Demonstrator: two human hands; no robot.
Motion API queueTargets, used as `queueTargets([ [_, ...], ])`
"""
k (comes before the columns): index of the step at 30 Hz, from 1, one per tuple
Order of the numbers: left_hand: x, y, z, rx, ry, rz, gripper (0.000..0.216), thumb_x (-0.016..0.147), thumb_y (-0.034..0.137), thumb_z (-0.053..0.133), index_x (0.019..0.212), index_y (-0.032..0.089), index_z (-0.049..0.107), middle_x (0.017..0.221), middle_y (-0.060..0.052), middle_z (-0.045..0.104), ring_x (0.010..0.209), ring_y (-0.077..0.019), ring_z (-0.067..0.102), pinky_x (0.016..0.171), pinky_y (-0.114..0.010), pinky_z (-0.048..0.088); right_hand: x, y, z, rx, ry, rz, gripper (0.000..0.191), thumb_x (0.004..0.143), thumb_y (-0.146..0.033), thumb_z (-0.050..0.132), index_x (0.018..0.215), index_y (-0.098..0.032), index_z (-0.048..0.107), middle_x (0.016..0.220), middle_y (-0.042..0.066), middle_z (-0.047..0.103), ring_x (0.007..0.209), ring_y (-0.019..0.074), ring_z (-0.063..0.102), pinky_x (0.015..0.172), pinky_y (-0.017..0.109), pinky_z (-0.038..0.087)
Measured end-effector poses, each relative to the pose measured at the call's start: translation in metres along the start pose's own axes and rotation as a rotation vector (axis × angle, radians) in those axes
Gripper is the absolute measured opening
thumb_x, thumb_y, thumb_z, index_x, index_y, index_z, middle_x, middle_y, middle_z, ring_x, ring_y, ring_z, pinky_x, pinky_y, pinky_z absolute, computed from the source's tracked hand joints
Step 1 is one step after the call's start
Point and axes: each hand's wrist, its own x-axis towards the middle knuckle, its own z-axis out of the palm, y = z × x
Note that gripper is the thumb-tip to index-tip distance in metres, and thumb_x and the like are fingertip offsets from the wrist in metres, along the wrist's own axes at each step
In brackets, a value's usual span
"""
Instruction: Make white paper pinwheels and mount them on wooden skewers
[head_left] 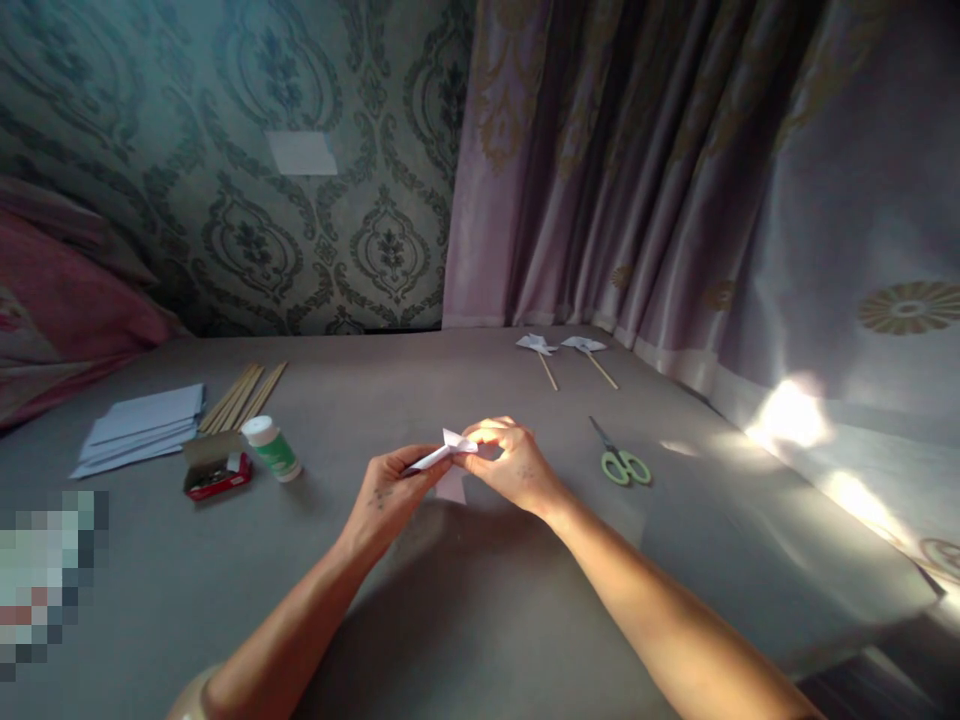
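Both hands meet at the centre over the grey table (480,620). The left hand (390,490) and right hand (514,462) pinch a small folded paper (450,452) between fingertips, held just above the surface. Two finished pinwheels (559,348) on sticks lie at 1 o'clock, so the work looks partly done; a paper stack (142,425), sticks (244,395), glue (271,447) and a red box (217,470) wait at 10 o'clock. Scissors (622,460) lie at 3 o'clock. Open room lies toward 6; the curtain (712,200) bounds the right edge.

No legible text anywhere, not even on the glue bottle (273,446).
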Motion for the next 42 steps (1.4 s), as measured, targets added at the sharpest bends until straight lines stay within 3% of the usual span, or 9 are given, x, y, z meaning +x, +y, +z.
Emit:
queueTargets([
  [3,0.001,-0.002,0.000,-0.016,0.003,-0.008,0.043,0.060,0.045,0.078,0.089,0.013,0.077,0.077,-0.004,0.071,0.069,-0.0154,0.059,0.064,-0.023,0.043,-0.001,0.000,0.003,0.019,0.008,0.036,0.003,0.073,-0.024,0.072,0.071,-0.023,0.071,0.084,0.000,0.075,0.089,0.0172,0.065,0.083,0.028,0.043],
  [8,0.002,-0.003,-0.001,-0.002,-0.010,0.000,0.039,0.061,0.043,0.078,0.086,0.014,0.078,0.073,-0.004,0.070,0.071,-0.0167,0.061,0.065,-0.023,0.044,-0.003,0.004,0.006,0.168,-0.106,0.108,0.015,0.079,-0.033,0.065,0.082,-0.021,0.075,0.080,0.001,0.075,0.078,0.0167,0.068,0.075,0.025,0.047],
  [18,0.002,-0.002,-0.001,-0.002,-0.043,-0.020,0.044,0.061,0.046,0.078,0.090,0.014,0.078,0.078,-0.006,0.071,0.070,-0.0165,0.059,0.063,-0.023,0.043,-0.004,0.010,0.011,0.216,-0.077,0.125,0.016,0.076,-0.031,0.068,0.082,-0.018,0.076,0.079,0.005,0.075,0.075,0.0190,0.069,0.071,0.026,0.050],
  [32,0.006,-0.008,-0.006,0.191,-0.073,-0.002,0.046,0.064,0.054,0.070,0.080,0.011,0.074,0.060,0.001,0.058,0.056,-0.0118,0.047,0.050,-0.020,0.031,-0.005,0.018,0.018,0.273,-0.117,0.181,0.018,0.076,-0.031,0.067,0.083,-0.019,0.077,0.076,0.001,0.074,0.077,0.0184,0.067,0.067,0.024,0.048],
  [42,0.014,-0.022,-0.009,0.197,-0.108,-0.026,0.045,0.064,0.054,0.070,0.077,0.010,0.073,0.058,0.001,0.057,0.055,-0.0104,0.045,0.049,-0.019,0.030,-0.009,0.032,0.033,0.410,-0.143,0.318,0.025,0.071,-0.038,0.069,0.078,-0.015,0.075,0.070,0.000,0.071,0.064,0.0144,0.062,0.059,0.023,0.044],
])
